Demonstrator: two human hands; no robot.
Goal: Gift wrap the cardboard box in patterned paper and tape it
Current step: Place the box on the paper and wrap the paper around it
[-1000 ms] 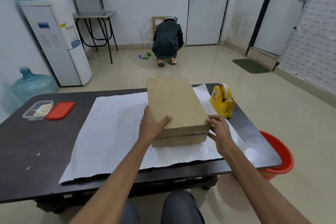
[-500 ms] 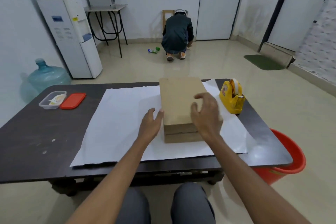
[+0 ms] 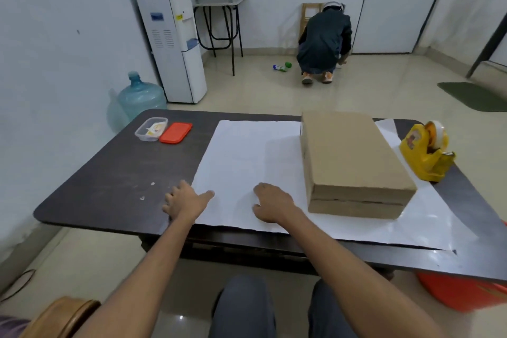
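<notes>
Early stage: brown rectangular cardboard box is sitting unwrapped on white paper sheet; left hand and right hand, both spread, are pressing its near-left edge; folding, taping remain.

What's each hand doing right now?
Left hand: open, flat at the paper edge, holding nothing.
Right hand: open, resting on the paper, holding nothing.

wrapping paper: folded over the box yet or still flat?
Flat. The paper lies spread white-side-up on the table; the cardboard box sits uncovered on its right part.
</notes>
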